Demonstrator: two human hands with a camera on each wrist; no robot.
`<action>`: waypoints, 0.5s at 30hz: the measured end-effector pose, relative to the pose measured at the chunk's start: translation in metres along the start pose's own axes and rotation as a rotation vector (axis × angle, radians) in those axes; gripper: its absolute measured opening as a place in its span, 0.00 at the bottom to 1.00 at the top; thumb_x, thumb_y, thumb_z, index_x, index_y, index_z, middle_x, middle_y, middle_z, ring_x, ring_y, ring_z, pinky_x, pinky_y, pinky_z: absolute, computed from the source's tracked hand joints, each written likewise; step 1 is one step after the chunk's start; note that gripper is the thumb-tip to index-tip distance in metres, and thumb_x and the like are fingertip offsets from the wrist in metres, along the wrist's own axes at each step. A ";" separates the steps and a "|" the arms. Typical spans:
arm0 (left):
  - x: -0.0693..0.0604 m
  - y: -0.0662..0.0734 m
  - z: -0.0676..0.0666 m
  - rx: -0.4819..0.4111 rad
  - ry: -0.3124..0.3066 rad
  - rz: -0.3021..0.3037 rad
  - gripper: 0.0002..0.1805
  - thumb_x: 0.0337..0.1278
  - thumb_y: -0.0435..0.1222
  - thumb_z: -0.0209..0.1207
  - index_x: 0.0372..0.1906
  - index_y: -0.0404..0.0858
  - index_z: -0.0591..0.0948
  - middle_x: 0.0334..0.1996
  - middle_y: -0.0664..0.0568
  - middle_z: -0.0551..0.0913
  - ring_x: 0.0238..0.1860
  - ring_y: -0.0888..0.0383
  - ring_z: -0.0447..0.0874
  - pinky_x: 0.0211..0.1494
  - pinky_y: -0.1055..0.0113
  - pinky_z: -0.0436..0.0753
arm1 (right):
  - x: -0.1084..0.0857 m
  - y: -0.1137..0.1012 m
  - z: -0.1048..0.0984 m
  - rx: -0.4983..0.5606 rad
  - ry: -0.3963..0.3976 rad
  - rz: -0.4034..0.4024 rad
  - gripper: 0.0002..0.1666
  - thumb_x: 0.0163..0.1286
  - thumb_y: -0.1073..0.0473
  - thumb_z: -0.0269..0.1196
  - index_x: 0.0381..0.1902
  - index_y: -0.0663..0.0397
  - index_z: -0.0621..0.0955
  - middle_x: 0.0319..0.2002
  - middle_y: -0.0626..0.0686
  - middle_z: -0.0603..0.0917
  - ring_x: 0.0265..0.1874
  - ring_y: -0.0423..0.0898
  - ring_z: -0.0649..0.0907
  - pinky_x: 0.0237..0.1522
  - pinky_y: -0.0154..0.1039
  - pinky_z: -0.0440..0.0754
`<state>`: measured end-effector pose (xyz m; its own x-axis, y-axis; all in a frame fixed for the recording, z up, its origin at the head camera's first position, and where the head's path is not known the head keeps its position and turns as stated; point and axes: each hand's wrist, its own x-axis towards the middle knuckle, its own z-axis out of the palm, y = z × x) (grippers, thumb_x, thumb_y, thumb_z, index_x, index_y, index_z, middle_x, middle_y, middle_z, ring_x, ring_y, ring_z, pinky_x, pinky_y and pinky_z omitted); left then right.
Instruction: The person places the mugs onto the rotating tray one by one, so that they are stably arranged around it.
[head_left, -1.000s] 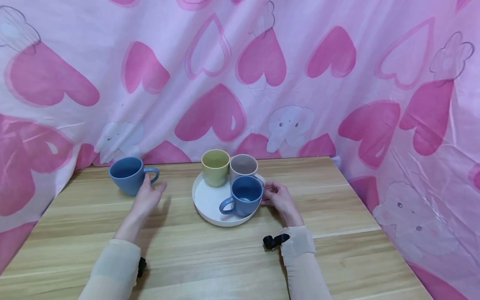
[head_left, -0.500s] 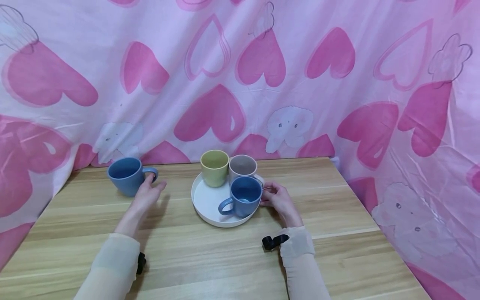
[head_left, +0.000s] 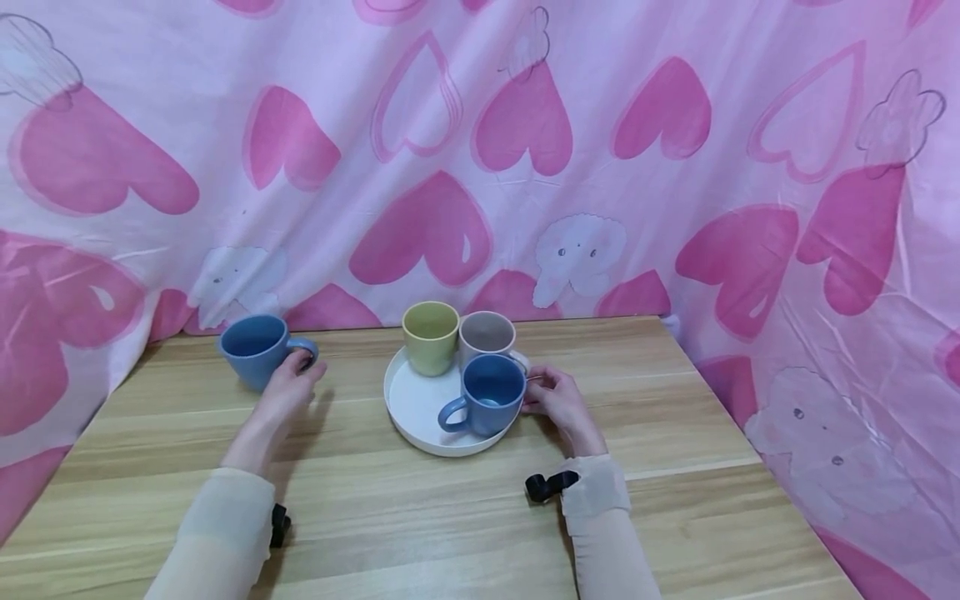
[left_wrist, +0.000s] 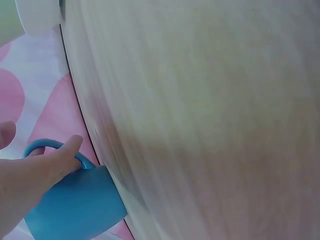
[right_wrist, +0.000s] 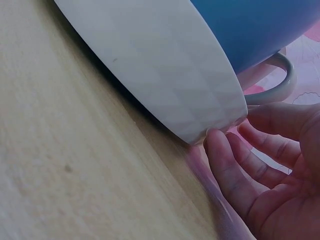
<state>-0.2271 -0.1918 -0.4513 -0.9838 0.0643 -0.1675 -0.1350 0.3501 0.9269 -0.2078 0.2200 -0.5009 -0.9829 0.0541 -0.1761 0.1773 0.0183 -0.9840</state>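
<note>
At the left rear of the table is a blue mug (head_left: 255, 354), upright, its handle to the right. My left hand (head_left: 283, 392) holds that handle; in the left wrist view the fingers (left_wrist: 70, 147) are hooked at the handle loop. A round white tray (head_left: 416, 417) stands at mid-table. On it are a green cup (head_left: 431, 346), a greyish-mauve mug (head_left: 480, 333) and a second blue mug (head_left: 487, 404) in front. At the tray's right side, my right hand (head_left: 558, 408) pinches its rim, with thumb and fingers (right_wrist: 225, 155) bent against the white wall (right_wrist: 165, 75).
The wooden table (head_left: 420, 525) ends at a pink heart-patterned cloth (head_left: 420, 225) behind, which also hangs along the right. Bare wood lies between the left mug and the tray. Black wrist cameras (head_left: 551, 485) sit on both sleeves.
My left fingers have worked into the handle of the left blue mug and curled there, with the thumb drawn in closer. The mugs, the tray and my right hand have stayed in place.
</note>
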 end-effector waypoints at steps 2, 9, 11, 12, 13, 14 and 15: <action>-0.002 -0.001 -0.001 -0.027 -0.003 0.002 0.36 0.76 0.42 0.44 0.75 0.26 0.46 0.74 0.31 0.48 0.72 0.39 0.49 0.71 0.44 0.59 | 0.000 0.000 0.000 0.005 0.000 0.002 0.15 0.67 0.72 0.59 0.52 0.63 0.77 0.41 0.60 0.81 0.33 0.49 0.82 0.37 0.43 0.86; -0.008 -0.004 -0.004 -0.071 0.000 0.006 0.35 0.77 0.44 0.42 0.73 0.24 0.49 0.71 0.29 0.55 0.70 0.39 0.54 0.70 0.45 0.61 | 0.002 0.000 0.001 0.006 -0.014 -0.017 0.15 0.67 0.72 0.59 0.52 0.65 0.76 0.40 0.60 0.80 0.32 0.49 0.82 0.36 0.43 0.86; -0.009 -0.005 -0.004 -0.071 -0.005 0.008 0.35 0.77 0.44 0.43 0.73 0.24 0.49 0.71 0.29 0.55 0.71 0.39 0.53 0.70 0.45 0.60 | 0.002 0.001 0.000 0.009 -0.008 -0.019 0.15 0.67 0.73 0.58 0.51 0.66 0.77 0.40 0.60 0.80 0.31 0.48 0.82 0.35 0.43 0.86; -0.009 -0.005 -0.004 -0.070 -0.005 0.010 0.35 0.77 0.44 0.43 0.73 0.24 0.50 0.71 0.29 0.55 0.70 0.39 0.54 0.70 0.45 0.61 | 0.002 0.001 0.000 0.009 -0.007 -0.020 0.15 0.67 0.73 0.58 0.51 0.67 0.77 0.39 0.60 0.81 0.31 0.48 0.82 0.35 0.43 0.86; -0.009 -0.005 -0.004 -0.068 -0.005 0.012 0.35 0.77 0.44 0.43 0.73 0.23 0.51 0.70 0.29 0.56 0.70 0.39 0.55 0.70 0.45 0.61 | 0.002 0.001 0.000 0.004 -0.008 -0.023 0.15 0.67 0.73 0.58 0.52 0.67 0.76 0.39 0.60 0.81 0.31 0.48 0.82 0.35 0.43 0.86; -0.009 -0.005 -0.005 -0.064 -0.001 0.012 0.35 0.77 0.45 0.43 0.72 0.23 0.52 0.70 0.29 0.57 0.69 0.39 0.56 0.69 0.45 0.62 | 0.002 0.002 0.000 0.001 -0.009 -0.025 0.15 0.67 0.72 0.58 0.52 0.67 0.76 0.39 0.60 0.81 0.30 0.48 0.82 0.35 0.42 0.86; -0.009 -0.005 -0.005 -0.058 0.002 0.013 0.35 0.76 0.45 0.43 0.72 0.23 0.53 0.69 0.29 0.58 0.69 0.39 0.56 0.69 0.45 0.62 | 0.002 0.002 0.000 -0.002 -0.010 -0.026 0.15 0.68 0.72 0.58 0.52 0.67 0.76 0.39 0.60 0.81 0.31 0.48 0.82 0.35 0.42 0.86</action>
<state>-0.2180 -0.1990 -0.4531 -0.9857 0.0668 -0.1550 -0.1290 0.2941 0.9470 -0.2096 0.2203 -0.5034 -0.9876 0.0437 -0.1507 0.1518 0.0211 -0.9882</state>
